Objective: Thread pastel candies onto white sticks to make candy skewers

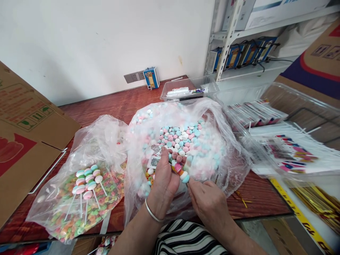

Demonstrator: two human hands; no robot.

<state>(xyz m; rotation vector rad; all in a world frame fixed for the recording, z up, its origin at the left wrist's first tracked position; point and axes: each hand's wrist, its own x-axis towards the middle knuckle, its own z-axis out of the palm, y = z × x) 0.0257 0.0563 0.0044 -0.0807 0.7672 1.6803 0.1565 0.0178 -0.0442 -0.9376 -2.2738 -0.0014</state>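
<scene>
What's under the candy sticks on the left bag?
The candy sticks lie on the see-through bag; small green, orange and red candies show through its plastic. Whatever sits directly beneath the clustered heads is covered.

Candy stick (178,167) between fingers (165,161). Large bag (235,173) beneath and beyond fingers, on bench (101,101). Left of fingers: smaller bag (97,136), lollipops (91,185) lying on top; farther left, carton (29,124). Right: bin (245,132) holding sticks (289,134). Beyond fingers, behind large bag: tray (208,83). Far right beyond: shelf (225,46).

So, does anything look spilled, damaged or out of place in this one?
Only a minor thing: a few gold strips lie loose on the tabletop, right of the candy bag, apart from the gold bundle farther right. Nothing looks spilled or damaged.
</scene>
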